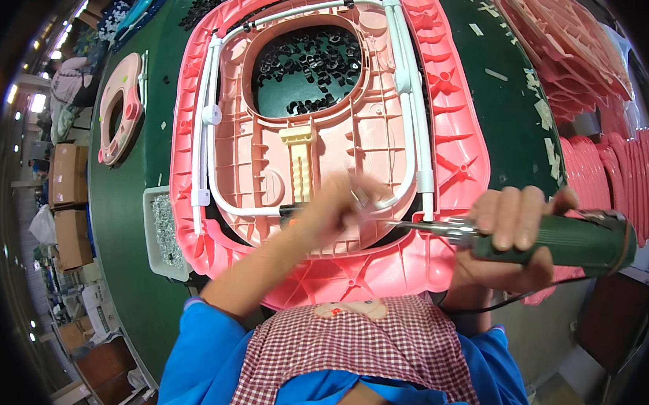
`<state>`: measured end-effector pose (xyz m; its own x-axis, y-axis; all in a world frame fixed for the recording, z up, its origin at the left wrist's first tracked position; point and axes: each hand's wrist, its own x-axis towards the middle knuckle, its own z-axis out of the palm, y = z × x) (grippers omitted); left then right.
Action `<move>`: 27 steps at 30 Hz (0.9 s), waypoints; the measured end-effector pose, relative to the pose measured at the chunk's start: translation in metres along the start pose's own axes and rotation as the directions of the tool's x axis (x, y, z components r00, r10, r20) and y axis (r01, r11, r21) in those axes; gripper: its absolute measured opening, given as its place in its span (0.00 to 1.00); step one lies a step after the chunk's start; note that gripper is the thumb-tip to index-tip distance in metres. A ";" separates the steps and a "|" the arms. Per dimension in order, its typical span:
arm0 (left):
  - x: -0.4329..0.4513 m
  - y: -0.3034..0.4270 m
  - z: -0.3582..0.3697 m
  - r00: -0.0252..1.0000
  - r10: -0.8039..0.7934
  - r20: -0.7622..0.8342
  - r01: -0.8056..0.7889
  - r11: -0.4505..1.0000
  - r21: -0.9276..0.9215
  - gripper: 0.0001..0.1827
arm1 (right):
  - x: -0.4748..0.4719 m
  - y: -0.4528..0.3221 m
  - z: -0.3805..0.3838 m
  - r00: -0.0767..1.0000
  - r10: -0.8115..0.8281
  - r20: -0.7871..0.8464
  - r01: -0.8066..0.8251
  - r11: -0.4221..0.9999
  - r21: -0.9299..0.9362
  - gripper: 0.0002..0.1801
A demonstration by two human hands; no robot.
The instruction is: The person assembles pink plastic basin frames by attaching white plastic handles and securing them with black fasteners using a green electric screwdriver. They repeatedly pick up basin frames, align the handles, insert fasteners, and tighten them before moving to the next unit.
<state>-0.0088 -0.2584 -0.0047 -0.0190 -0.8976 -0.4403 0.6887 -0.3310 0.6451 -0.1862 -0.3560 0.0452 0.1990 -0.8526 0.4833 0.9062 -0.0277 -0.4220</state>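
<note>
My right hand (512, 234) grips a green electric screwdriver (564, 242), its metal shaft aimed left. My left hand (346, 206) is motion-blurred beside the bit's tip, over the lower edge of a light-pink ribbed plastic panel (333, 142); whether its fingers hold anything is unclear. White metal tubes (247, 211) run around that panel. The low tube has a black sleeve (287, 210) next to my left wrist. Around all this lies a bright-pink plastic frame (460, 138), underside up. A cream notched strip (301, 168) lies down the panel's middle.
Many black plastic clips (309, 64) show through the panel's opening, on the green tabletop (131, 220). A white bin of small metal parts (167, 233) stands left. Stacked pink panels (574, 61) rise at right. Another pink ring-shaped part (121, 109) lies far left. A cord (506, 305) trails below the screwdriver.
</note>
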 end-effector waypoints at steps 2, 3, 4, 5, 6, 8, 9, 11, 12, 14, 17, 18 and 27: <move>0.053 0.043 -0.050 0.960 0.066 -0.273 -0.077 0.997 -0.031 0.22 | 0.004 -0.016 -0.007 0.998 -0.033 -0.046 0.031 0.999 -0.042 0.32; 0.082 0.066 -0.071 0.897 0.228 -0.378 -0.049 0.902 0.428 0.19 | 0.004 -0.023 -0.011 0.997 -0.056 -0.052 0.053 0.997 -0.060 0.32; 0.118 0.069 -0.088 0.664 0.646 -0.377 -0.186 0.631 0.753 0.18 | 0.003 -0.027 -0.011 0.999 -0.038 -0.014 0.037 0.997 -0.069 0.31; 0.146 0.081 -0.117 0.660 0.663 -0.354 -0.057 0.514 0.856 0.20 | 0.000 -0.028 -0.005 0.998 -0.045 -0.033 0.042 0.996 -0.083 0.32; 0.174 0.090 -0.135 0.664 0.651 -0.367 0.187 0.331 0.925 0.21 | -0.004 -0.030 -0.008 1.000 -0.023 0.010 0.024 0.993 -0.112 0.32; 0.213 0.087 -0.147 0.631 0.649 -0.424 0.376 0.222 0.900 0.23 | -0.012 -0.037 -0.013 0.998 0.005 0.056 0.005 0.984 -0.175 0.33; 0.223 0.083 -0.151 0.622 0.656 -0.427 0.394 0.209 0.895 0.23 | -0.016 -0.043 -0.019 0.996 0.032 0.078 -0.015 0.980 -0.200 0.33; 0.233 0.082 -0.163 0.646 0.647 -0.405 0.364 0.205 0.909 0.24 | -0.024 -0.042 -0.016 0.999 0.022 0.043 -0.015 0.986 -0.164 0.33; 0.232 0.082 -0.165 0.634 0.632 -0.445 0.352 0.277 0.894 0.24 | -0.026 -0.041 -0.015 0.998 0.053 0.018 -0.051 0.991 -0.121 0.33; 0.219 0.079 -0.168 0.574 0.656 -0.491 0.297 0.391 0.871 0.22 | -0.028 -0.038 -0.010 0.986 0.161 -0.047 -0.161 0.987 0.013 0.34; 0.168 0.082 -0.165 0.578 0.662 -0.477 -0.009 0.590 0.807 0.13 | -0.023 -0.027 0.008 0.876 0.477 -0.079 -0.420 0.832 0.363 0.29; 0.120 0.090 -0.139 0.672 0.525 -0.522 -0.157 0.790 0.593 0.09 | -0.022 -0.016 0.016 0.796 0.582 -0.166 -0.473 0.769 0.430 0.28; -0.157 0.061 -0.199 0.186 0.560 -0.808 -0.638 0.694 0.334 0.06 | -0.100 0.161 0.051 -0.197 0.980 0.027 -0.979 -0.196 -0.053 0.31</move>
<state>0.1805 -0.0799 -0.0204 0.9672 -0.1173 -0.2253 0.2480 0.2453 0.9372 -0.0408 -0.2483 -0.0318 0.8587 0.1549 -0.4885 -0.3921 0.8123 -0.4317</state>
